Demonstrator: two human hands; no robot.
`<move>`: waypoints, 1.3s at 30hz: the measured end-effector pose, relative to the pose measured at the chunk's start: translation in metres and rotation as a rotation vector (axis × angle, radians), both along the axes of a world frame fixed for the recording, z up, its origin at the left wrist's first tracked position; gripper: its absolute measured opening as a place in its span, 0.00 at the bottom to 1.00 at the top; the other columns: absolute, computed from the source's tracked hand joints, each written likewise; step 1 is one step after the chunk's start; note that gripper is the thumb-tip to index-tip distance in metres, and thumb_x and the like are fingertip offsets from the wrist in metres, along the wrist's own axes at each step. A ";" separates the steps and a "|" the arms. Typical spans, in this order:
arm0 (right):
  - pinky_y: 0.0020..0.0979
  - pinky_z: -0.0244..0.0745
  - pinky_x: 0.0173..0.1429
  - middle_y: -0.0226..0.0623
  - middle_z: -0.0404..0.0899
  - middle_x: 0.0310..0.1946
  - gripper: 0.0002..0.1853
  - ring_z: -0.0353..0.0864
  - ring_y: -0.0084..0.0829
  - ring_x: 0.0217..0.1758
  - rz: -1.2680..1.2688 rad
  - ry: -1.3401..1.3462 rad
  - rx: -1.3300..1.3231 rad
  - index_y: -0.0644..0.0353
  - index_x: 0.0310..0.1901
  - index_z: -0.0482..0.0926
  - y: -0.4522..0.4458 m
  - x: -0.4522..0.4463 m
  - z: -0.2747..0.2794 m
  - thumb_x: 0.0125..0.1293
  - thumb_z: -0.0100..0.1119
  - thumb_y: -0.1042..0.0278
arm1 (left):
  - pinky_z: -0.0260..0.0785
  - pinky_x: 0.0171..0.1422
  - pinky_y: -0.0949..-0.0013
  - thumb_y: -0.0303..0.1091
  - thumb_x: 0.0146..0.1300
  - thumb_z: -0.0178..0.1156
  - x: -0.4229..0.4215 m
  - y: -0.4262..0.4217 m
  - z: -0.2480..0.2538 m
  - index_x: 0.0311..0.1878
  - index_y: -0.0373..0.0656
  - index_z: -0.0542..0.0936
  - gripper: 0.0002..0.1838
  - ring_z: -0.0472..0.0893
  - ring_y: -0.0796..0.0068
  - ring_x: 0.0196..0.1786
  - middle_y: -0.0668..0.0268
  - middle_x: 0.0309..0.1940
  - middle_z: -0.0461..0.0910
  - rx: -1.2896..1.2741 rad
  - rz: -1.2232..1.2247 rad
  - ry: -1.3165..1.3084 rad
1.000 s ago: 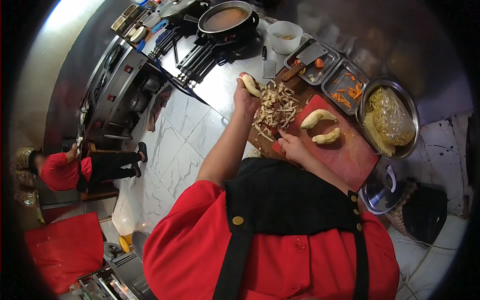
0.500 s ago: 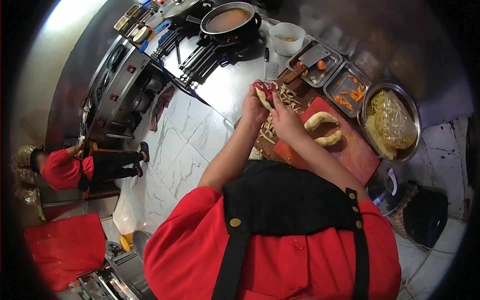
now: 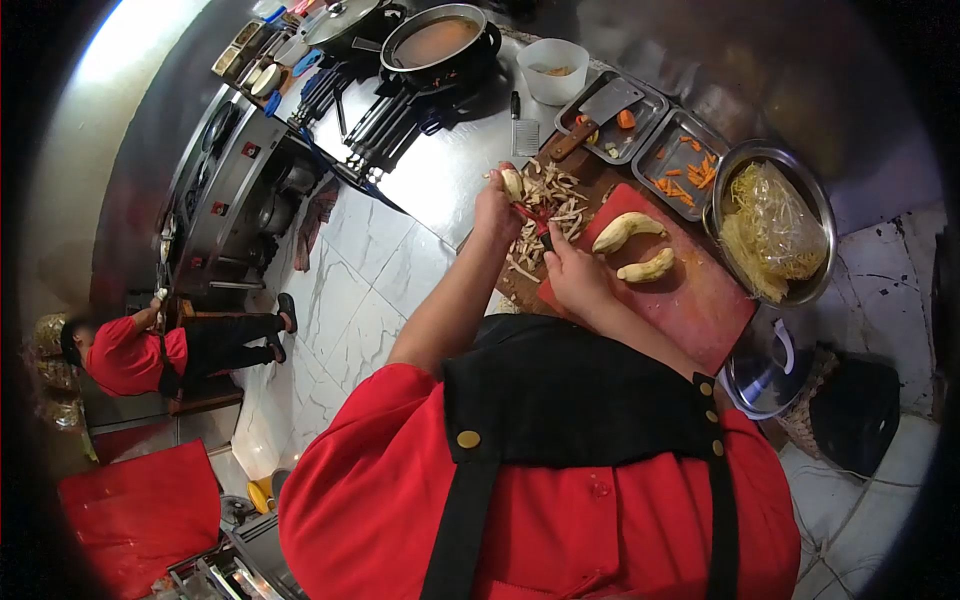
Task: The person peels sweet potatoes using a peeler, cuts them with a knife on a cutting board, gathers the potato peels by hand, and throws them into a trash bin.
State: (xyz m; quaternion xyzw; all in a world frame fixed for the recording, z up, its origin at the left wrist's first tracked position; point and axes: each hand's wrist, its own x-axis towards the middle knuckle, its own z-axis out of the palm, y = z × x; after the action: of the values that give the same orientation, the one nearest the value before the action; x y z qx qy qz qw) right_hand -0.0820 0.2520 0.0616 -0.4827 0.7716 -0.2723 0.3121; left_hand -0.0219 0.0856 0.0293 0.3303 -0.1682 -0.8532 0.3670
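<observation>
My left hand (image 3: 494,212) is closed around a pale yellow peeled vegetable (image 3: 513,183), whose exact kind I cannot make out. In my right hand (image 3: 580,282) is a peeler (image 3: 532,213) with a red head and a dark handle. The peeler is held just below and to the right of the vegetable. Many pale brownish peel strips (image 3: 555,190) lie heaped under and beyond both hands. Two curved, pale yellow peeled pieces, a longer one (image 3: 626,232) and a shorter one (image 3: 648,266), rest on the red cutting board (image 3: 690,300) beside my right hand.
Behind the peels are a cleaver (image 3: 590,125), two metal trays (image 3: 650,160) with carrot pieces, a grater (image 3: 525,135) and a white tub (image 3: 553,75). A steel bowl (image 3: 829,240) of noodles stands right. A pan (image 3: 440,45) sits on the burner. A co-worker (image 3: 130,350) stands far left.
My right hand has drawn the peeler down and away from the vegetable, so the hands are further apart. My left hand still holds the vegetable. The view has shifted slightly.
</observation>
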 end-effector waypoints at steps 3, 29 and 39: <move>0.39 0.68 0.57 0.56 0.77 0.44 0.27 0.76 0.53 0.49 -0.023 -0.143 0.145 0.51 0.68 0.59 -0.002 -0.005 0.037 0.68 0.45 0.57 | 0.70 0.53 0.52 0.50 0.73 0.32 0.001 -0.009 -0.013 0.55 0.43 0.70 0.24 0.75 0.57 0.47 0.57 0.45 0.74 -0.022 0.081 0.027; 0.49 0.70 0.48 0.58 0.78 0.36 0.30 0.78 0.54 0.41 0.094 0.060 -0.193 0.57 0.68 0.55 -0.011 -0.001 -0.022 0.65 0.46 0.61 | 0.65 0.37 0.63 0.53 0.72 0.35 0.007 -0.009 -0.012 0.46 0.51 0.75 0.21 0.69 0.71 0.30 0.70 0.27 0.71 0.002 0.150 -0.008; 0.50 0.71 0.46 0.56 0.77 0.40 0.28 0.78 0.55 0.40 -0.027 0.071 -0.199 0.51 0.68 0.58 -0.018 -0.012 0.006 0.67 0.46 0.58 | 0.65 0.40 0.67 0.49 0.73 0.36 0.014 -0.034 -0.010 0.47 0.49 0.75 0.20 0.72 0.74 0.33 0.71 0.30 0.76 -0.007 0.053 0.077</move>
State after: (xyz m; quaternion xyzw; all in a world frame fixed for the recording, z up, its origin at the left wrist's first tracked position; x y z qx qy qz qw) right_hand -0.0939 0.2341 0.0681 -0.5101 0.7580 -0.3343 0.2312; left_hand -0.0078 0.0515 0.0193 0.3003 -0.1483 -0.8546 0.3968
